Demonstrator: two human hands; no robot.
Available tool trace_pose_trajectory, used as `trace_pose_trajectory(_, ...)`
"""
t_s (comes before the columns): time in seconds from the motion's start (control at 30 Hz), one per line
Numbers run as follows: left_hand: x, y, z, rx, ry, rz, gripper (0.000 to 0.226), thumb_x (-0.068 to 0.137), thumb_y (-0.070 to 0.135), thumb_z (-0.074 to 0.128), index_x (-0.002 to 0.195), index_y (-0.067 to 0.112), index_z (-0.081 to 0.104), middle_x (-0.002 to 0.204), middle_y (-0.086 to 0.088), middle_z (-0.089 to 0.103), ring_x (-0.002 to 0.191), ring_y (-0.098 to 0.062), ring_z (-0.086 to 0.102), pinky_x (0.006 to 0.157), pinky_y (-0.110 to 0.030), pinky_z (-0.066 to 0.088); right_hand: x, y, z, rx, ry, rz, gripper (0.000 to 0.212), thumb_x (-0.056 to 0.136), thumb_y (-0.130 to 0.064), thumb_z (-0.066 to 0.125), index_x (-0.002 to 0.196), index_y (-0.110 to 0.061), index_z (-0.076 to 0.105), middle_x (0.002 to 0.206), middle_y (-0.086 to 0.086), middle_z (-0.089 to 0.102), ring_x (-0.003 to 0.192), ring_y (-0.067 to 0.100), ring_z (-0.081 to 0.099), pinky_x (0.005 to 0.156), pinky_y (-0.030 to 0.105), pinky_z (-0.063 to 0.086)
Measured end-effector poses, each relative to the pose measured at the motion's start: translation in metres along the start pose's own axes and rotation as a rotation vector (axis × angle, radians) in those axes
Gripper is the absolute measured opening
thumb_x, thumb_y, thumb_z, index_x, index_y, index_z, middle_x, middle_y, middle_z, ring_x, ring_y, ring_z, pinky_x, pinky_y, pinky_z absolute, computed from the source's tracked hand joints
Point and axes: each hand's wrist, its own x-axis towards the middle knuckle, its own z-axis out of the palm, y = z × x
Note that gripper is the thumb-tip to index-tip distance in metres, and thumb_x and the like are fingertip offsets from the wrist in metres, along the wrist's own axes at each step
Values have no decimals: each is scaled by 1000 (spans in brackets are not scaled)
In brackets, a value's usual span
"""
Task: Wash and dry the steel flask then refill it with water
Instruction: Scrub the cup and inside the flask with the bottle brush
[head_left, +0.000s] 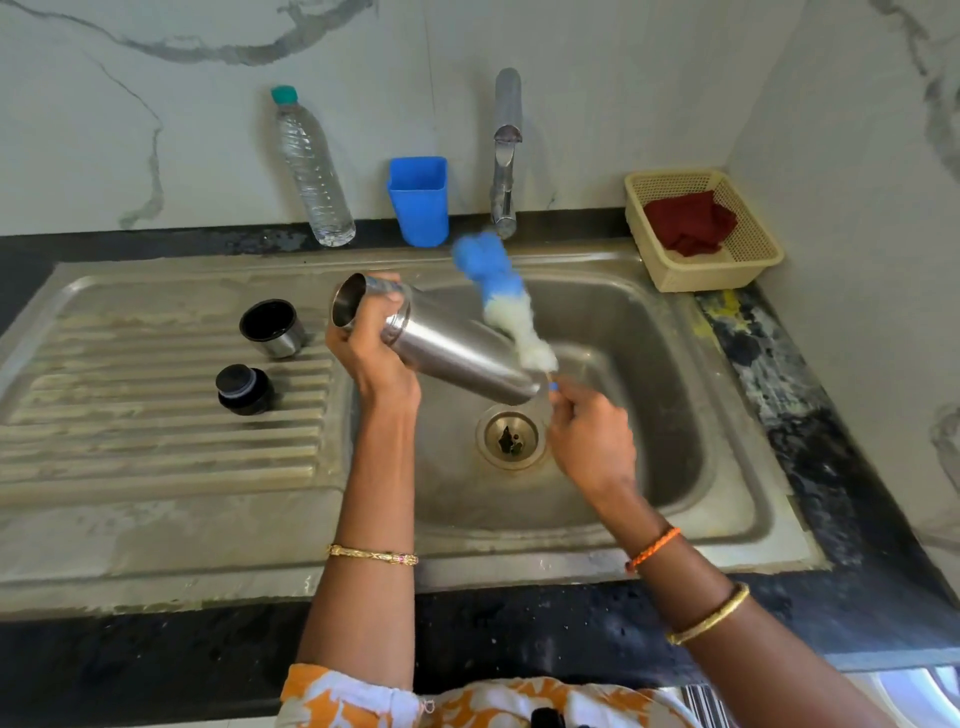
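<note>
My left hand (371, 338) grips the steel flask (447, 345) near its open mouth and holds it tilted over the sink basin (649, 364), mouth toward the upper left. My right hand (589, 434) holds the handle of a blue and white bottle brush (506, 301). The blurred, soapy brush lies against the flask's outer side. The flask's steel cup lid (272, 328) and black stopper (244, 389) sit on the ribbed drainboard (130, 415) to the left.
A tap (506, 156) stands behind the basin with no water running. A clear plastic water bottle (311, 171) and a blue cup (420, 200) stand at the wall. A cream basket (748, 260) with a red cloth (688, 222) sits at the right.
</note>
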Motion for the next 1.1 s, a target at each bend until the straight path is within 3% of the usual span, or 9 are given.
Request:
trace_pose_trajectory(0.1, 0, 0, -3, 29, -91, 16, 34, 46, 24, 64, 74, 3, 62, 66, 0, 64, 62, -15, 59, 58, -24, 46, 24, 26, 1, 88, -96, 134, 21, 94, -25, 50, 88, -18, 68, 84, 11, 66, 73, 29, 57, 63, 31, 45)
trace_pose_trajectory(0.2, 0, 0, -6, -37, -161, -44, 24, 49, 23, 63, 70, 10, 67, 72, -3, 66, 71, -15, 62, 65, -26, 47, 39, 24, -5, 567, -254, 374, 28, 95, -36, 53, 97, -11, 64, 79, 8, 67, 35, 9, 32, 33, 18, 26)
trace_pose_trajectory(0.3, 2, 3, -7, -121, -242, -101, 28, 53, 23, 62, 77, 7, 65, 78, -7, 65, 79, -20, 61, 74, -30, 47, 45, 16, -13, 756, -397, 454, 49, 84, -58, 59, 99, -12, 59, 80, 12, 59, 33, 4, 23, 29, 13, 18)
trace_pose_trajectory(0.57, 7, 5, -14, -244, -446, -149, 42, 46, 35, 82, 77, 10, 69, 78, -6, 65, 79, -21, 58, 77, -34, 47, 38, 17, -18, 984, -781, 535, 61, 73, -59, 61, 117, -17, 56, 100, 25, 68, 26, 0, 24, 24, 10, 22)
trace_pose_trajectory(0.7, 10, 6, -10, -175, -378, -184, 37, 65, 32, 77, 92, 10, 64, 90, -7, 66, 89, -21, 60, 80, -34, 48, 34, 16, -14, 1186, -640, 486, 55, 75, -48, 65, 114, -11, 56, 97, 25, 63, 27, 2, 24, 25, 9, 22)
trace_pose_trajectory(0.87, 5, -4, 0, -33, 205, -509, 17, 74, 28, 74, 83, 18, 63, 81, -5, 65, 81, -23, 64, 83, -41, 55, 32, 7, -7, 1030, -263, 323, 36, 80, -51, 68, 90, -18, 57, 73, 4, 42, 40, 5, 23, 32, 17, 22)
trace_pose_trajectory(0.93, 4, -6, 1, -88, 233, -483, 14, 73, 25, 69, 67, 19, 58, 71, -2, 60, 72, -22, 59, 76, -35, 52, 29, 7, -5, 903, -187, 290, 36, 86, -57, 56, 90, -22, 58, 67, -1, 44, 40, 7, 24, 34, 20, 22)
trace_pose_trajectory(1.0, 5, -9, -2, -111, 226, -406, 12, 65, 26, 68, 64, 18, 59, 66, -1, 58, 66, -19, 59, 66, -29, 49, 27, 18, -4, 765, -163, 283, 37, 92, -57, 45, 100, -24, 59, 74, -1, 68, 35, 8, 26, 35, 20, 23)
trace_pose_trajectory(1.1, 9, -10, -8, -90, 158, -263, 20, 52, 26, 70, 68, 16, 65, 74, -4, 63, 71, -20, 62, 64, -30, 50, 21, 38, -6, 563, -132, 256, 29, 98, -35, 47, 118, -19, 61, 75, 1, 74, 30, 6, 27, 36, 20, 24)
